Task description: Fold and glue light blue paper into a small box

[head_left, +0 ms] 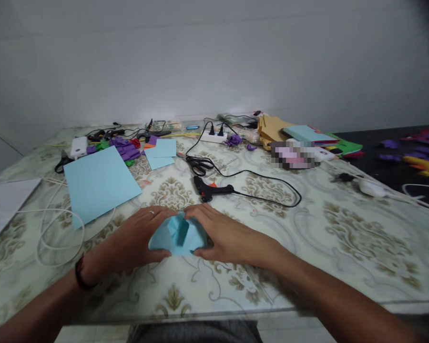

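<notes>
A small piece of light blue paper (pixel 179 238), folded with a raised crease in its middle, is between my two hands near the front of the table. My left hand (pixel 137 236), with a ring and a dark wrist band, grips its left side, fingers behind and thumb at the front edge. On the right side, my right hand (pixel 225 233) holds it the same way, fingertips near the top middle. Just beyond my hands lies a black glue gun (pixel 212 189) with its cord curling right. Scissors (pixel 199 164) rest behind the glue gun.
A large light blue sheet (pixel 100 183) lies left, beside white cable loops (pixel 45 238). Smaller blue sheets (pixel 160 153), purple pieces (pixel 127 148) and a power strip (pixel 213 137) stand farther back. Stacked coloured paper (pixel 309 134) is at the back right, on the patterned table (pixel 307 247).
</notes>
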A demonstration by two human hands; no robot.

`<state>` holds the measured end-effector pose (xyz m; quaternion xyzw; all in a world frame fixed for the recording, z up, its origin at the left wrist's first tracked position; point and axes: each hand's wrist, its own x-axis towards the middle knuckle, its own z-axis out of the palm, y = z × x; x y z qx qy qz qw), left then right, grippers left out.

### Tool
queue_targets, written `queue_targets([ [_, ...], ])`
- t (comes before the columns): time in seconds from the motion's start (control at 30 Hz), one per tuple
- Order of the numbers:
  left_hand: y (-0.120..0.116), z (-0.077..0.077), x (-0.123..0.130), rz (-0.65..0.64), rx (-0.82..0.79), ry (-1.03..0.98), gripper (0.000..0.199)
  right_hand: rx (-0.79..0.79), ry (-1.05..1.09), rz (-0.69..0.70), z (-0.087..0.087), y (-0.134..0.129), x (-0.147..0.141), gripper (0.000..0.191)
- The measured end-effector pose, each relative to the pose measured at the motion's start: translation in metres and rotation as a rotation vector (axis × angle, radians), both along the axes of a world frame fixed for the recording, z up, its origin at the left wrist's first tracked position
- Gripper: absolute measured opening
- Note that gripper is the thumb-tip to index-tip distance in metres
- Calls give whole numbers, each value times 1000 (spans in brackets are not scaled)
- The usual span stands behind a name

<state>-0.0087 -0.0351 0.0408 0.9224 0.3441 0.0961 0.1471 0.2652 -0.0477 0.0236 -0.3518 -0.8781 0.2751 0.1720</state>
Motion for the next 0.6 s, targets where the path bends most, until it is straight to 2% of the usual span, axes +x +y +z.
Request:
queue_targets([
  [0.23,0,1,1,55,21,-7,65,-52,12,-80,4,3,4,67],
  [0.43,0,2,2,71,32,12,62,-71,-17,-80,10,4,4,73],
  [0.6,2,-4,-2,95,57,9,55,-55,-12,-79,9,4,6,74],
])
